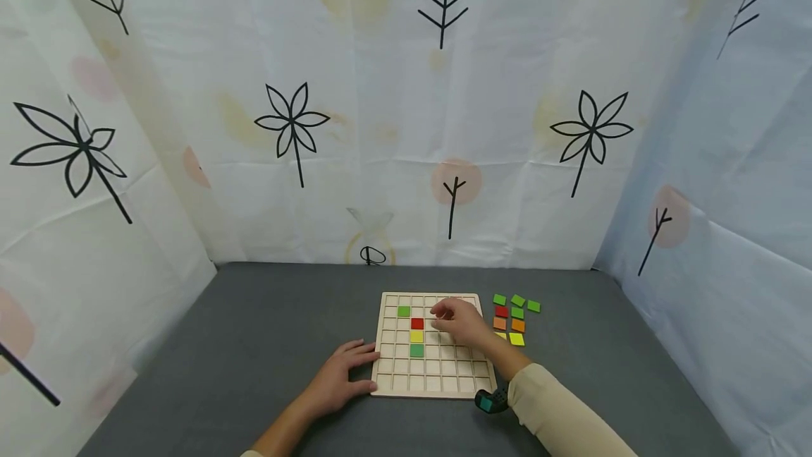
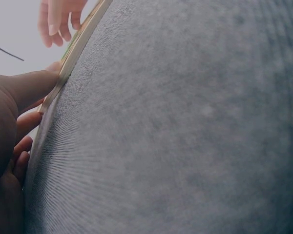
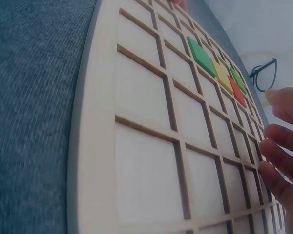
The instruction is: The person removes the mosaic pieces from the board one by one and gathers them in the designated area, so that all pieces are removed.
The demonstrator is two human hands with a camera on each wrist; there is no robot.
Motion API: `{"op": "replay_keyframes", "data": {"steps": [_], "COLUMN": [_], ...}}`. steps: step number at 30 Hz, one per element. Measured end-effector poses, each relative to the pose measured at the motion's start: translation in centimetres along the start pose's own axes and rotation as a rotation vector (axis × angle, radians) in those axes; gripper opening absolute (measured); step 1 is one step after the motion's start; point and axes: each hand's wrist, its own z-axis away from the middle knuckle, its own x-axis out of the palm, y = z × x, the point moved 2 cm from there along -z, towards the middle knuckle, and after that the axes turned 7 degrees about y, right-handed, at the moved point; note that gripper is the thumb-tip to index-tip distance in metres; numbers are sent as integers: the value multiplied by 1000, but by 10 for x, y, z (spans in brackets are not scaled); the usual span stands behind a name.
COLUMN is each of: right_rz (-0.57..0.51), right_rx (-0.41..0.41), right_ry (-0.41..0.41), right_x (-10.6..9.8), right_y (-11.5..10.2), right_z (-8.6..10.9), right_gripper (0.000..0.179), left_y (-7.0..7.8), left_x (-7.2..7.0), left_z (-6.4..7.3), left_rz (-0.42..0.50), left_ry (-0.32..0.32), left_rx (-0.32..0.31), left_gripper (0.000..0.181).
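Note:
A pale wooden grid board [image 1: 396, 388] lies flat on the grey table. In its cells sit a light green tile [image 1: 403, 311], a red tile [image 1: 416, 324], a yellow tile [image 1: 416, 336] and a darker green tile [image 1: 416, 350], the last three in one column. My left hand [image 1: 336, 381] rests at the board's left edge, fingers extended, thumb by the near left corner. Over the upper right part of the board hovers my right hand [image 1: 464, 323], just right of the red tile. In the right wrist view its fingers [image 3: 283, 151] are loosely bent and apart, with nothing between them.
Right of the board lie several loose tiles: green [image 1: 533, 307], red [image 1: 501, 311], orange [image 1: 518, 326] and yellow [image 1: 517, 339]. A black device with a teal face [image 1: 490, 401] is by my right wrist, at the board's near right corner. Patterned white cloth [image 1: 380, 90] encloses the table.

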Motion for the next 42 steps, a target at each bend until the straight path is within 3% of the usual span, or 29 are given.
{"op": "replay_keyframes", "data": {"steps": [10, 17, 25, 34, 42], "right_rz": [32, 59, 157, 185, 221], "right_rx": [27, 7, 31, 82, 97], "right_ry": [-40, -59, -92, -167, -169], "right_x": [15, 19, 22, 20, 27], "right_y": [0, -5, -7, -16, -17], "right_z": [-11, -14, -20, -28, -36], "right_gripper": [19, 16, 14, 9, 9], "left_y": [1, 2, 2, 1, 2], "left_x": [0, 0, 0, 0, -1], "left_z": [-1, -1, -2, -1, 0], "left_rz": [-1, -10, -3, -9, -13], "left_ry": [15, 21, 17, 10, 8], "left_rx": [19, 29, 16, -2, 16], "left_gripper": [56, 55, 56, 55, 55]}}
